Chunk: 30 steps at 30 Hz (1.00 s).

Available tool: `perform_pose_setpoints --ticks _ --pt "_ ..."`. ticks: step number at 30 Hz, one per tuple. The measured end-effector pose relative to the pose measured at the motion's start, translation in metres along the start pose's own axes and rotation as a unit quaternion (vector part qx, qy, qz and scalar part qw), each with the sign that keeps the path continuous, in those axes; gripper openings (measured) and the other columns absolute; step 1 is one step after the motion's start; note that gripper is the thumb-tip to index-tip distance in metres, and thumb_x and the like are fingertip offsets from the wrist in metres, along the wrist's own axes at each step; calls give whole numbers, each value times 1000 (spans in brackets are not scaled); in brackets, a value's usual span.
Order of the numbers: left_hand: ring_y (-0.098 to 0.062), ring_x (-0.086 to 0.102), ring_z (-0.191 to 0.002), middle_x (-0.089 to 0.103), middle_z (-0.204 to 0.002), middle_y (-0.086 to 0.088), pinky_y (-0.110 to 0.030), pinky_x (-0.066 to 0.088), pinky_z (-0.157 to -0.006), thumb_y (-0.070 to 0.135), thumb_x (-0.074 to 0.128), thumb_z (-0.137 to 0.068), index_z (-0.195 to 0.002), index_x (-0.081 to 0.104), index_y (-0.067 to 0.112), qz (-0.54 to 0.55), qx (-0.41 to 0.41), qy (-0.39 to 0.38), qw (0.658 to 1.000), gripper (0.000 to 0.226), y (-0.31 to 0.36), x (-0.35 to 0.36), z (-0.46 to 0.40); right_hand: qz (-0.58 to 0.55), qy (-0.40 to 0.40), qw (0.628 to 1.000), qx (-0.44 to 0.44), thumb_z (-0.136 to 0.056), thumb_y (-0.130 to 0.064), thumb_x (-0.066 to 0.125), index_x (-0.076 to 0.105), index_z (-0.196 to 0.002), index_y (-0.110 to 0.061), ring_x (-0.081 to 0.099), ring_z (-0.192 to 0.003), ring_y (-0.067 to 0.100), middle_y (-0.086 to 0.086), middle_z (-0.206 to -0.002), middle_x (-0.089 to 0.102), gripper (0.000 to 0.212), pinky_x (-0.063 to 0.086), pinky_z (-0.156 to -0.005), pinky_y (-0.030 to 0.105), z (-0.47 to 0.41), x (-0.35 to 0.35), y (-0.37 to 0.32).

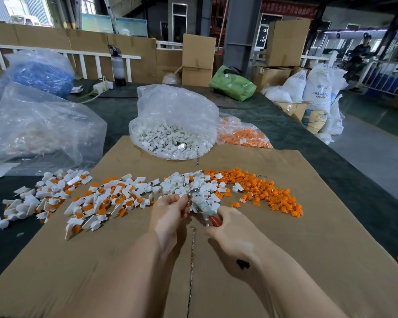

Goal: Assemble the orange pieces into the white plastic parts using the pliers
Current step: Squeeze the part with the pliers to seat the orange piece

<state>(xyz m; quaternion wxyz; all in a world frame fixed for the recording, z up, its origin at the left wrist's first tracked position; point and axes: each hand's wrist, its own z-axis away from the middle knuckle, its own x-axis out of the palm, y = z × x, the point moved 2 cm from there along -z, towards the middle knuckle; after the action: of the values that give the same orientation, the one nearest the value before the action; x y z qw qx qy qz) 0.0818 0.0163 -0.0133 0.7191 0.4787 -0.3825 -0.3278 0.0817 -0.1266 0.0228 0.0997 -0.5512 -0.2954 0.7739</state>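
**A:** Both hands are in over the flattened cardboard sheet [285, 237], and the right hand [230, 228] has its fingers curled around the red handle of the pliers [202, 206]. The tool angles up and to the left, its metal head pointing toward the piles.

**B:** And the left hand [168, 212] is up at that head, fingertips pinched together right by the metal tip. Something small seems to sit between them, but it is blurred, so I cannot tell what it is.

**A:** Fair. Look at the spread behind the hands. Loose orange pieces [269, 191] are heaped to the right on the cardboard, and plain white plastic parts [193, 182] are piled in the middle, just beyond the pliers.

**B:** To the left is a wide scatter of assembled white parts with orange inserts [101, 198], running off the cardboard onto the dark table cover [124, 111].

**A:** Further back, 2 supply bags: a clear bag of white parts [172, 134] at the cardboard's far edge, and a bag of orange pieces [244, 134] just beside it on the right.

**B:** A big crumpled clear bag [39, 127] sits far left, with a bag of blue material [41, 72] behind it. A green tote bag [232, 84] rests at the table's far end, cardboard boxes [198, 58] stacked beyond.
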Motion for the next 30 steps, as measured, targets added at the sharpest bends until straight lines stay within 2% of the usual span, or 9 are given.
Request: perform_pose_setpoints --ticks 5,9,12,16,19,22,25,27,30 --pt "-6 46 -46 55 -60 -3 -13 41 -44 3 54 -92 -79 58 4 32 2 5 999 14 -2 -1 -3 -70 56 996 -17 -79 -45 65 47 -76 -24 48 -68 10 -7 -79 49 28 36 -55 24 2 3 6" --pt "-3 50 -46 57 -59 -1 -14 43 -46 5 59 -90 -79 58 6 27 30 -7 999 11 -7 -2 -3 -221 121 968 12 -70 -46 73 57 -85 -24 58 -85 17 -1 -91 58 31 51 -76 38 0 0 15" --pt "-10 57 -60 62 -69 -4 -19 48 -58 10 63 -88 -83 62 11 -49 69 -12 996 5 -10 -1 -1 -27 232 972 36 -74 -52 67 55 -112 -23 50 -104 18 -2 -109 55 49 44 -87 34 -10 -9 25" --pt "-10 60 -98 67 -101 7 -23 43 -92 20 64 -89 -106 69 19 -155 101 -16 983 18 -9 0 2 151 258 952 58 -78 -66 56 48 -123 -19 42 -116 21 1 -121 49 65 34 -97 33 -22 -10 35" --pt "8 53 -88 60 -97 16 3 34 -73 23 62 -90 -110 69 19 -203 126 -11 971 21 -8 1 4 202 258 943 63 -78 -72 48 47 -120 -19 41 -118 22 2 -124 47 68 33 -96 33 -28 -3 39" --pt "7 51 -89 59 -100 17 3 32 -74 23 59 -92 -111 69 19 -227 130 -20 965 22 -10 0 3 242 251 933 83 -81 -74 36 45 -122 -17 40 -118 23 3 -126 47 71 31 -101 37 -28 4 42" --pt "9 52 -86 60 -95 18 5 34 -67 22 58 -92 -106 71 21 -242 135 -29 960 18 -11 1 2 289 298 909 41 -87 -61 46 48 -129 -15 42 -119 29 7 -125 51 62 21 -108 49 -23 8 32" --pt "3 57 -91 64 -93 17 2 37 -68 20 59 -92 -101 72 22 -242 138 -40 960 16 -11 2 2 214 354 906 -87 -81 -33 71 62 -118 -11 56 -102 33 10 -110 62 44 40 -94 52 -19 12 21" --pt "-1 61 -93 70 -96 10 1 40 -73 16 59 -91 -96 73 21 -246 143 -60 957 16 -9 3 5 89 318 911 -245 -78 -3 71 70 -100 -10 62 -78 28 6 -84 67 23 53 -67 40 -10 25 11"
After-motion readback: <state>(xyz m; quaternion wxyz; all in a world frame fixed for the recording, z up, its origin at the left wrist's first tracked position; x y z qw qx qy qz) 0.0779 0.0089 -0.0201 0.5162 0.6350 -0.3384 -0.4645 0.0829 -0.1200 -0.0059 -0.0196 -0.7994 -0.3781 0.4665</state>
